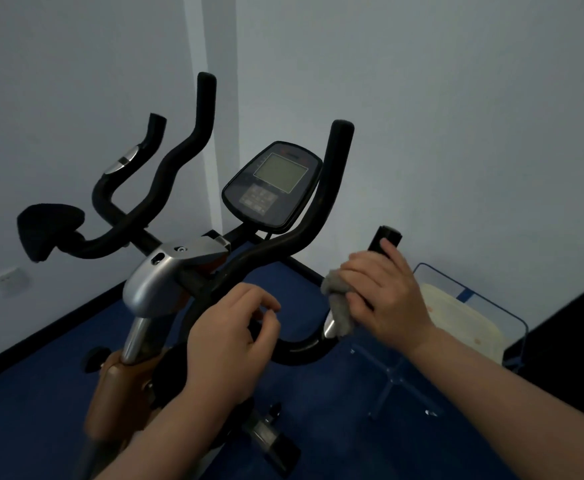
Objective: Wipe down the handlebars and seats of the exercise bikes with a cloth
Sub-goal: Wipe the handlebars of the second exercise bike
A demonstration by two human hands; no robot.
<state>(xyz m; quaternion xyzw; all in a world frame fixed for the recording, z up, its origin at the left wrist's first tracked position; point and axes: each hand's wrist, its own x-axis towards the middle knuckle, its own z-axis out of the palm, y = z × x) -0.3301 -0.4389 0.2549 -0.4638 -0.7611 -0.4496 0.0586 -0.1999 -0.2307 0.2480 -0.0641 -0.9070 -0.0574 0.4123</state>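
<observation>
The scene is dimly lit and carries a cool, bluish-grey cast. A paler vertical band of light is seen on the wall. Black parts of the handlebars are rendered almost without detail, and the lower right corner is lost in darkness. A soft sheen is caught on the silver housing. Straight lines are bowed towards the edges by the wide lens. The left forearm is smeared by motion blur, and fine detail is soft throughout.
</observation>
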